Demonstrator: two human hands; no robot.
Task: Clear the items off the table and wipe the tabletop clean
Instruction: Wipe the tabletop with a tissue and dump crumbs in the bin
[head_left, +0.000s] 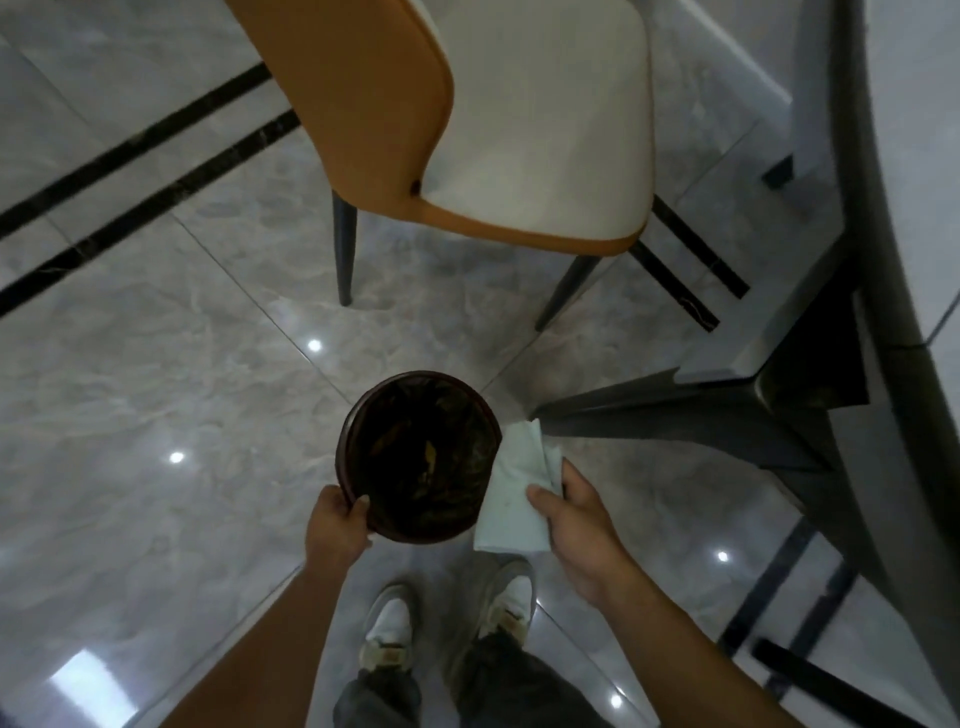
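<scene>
A round dark-brown waste bin with a dark liner and some scraps inside is below me over the floor. My left hand grips its near rim, thumb over the edge. My right hand pinches a folded white paper towel just right of the bin, its top corner touching the rim. The table shows only as a dark curved edge on the right, and its top is out of sight.
An orange-backed chair with a white seat stands ahead on the glossy grey tiled floor. The table's dark splayed base reaches toward the bin from the right. My two feet in white shoes are below the bin.
</scene>
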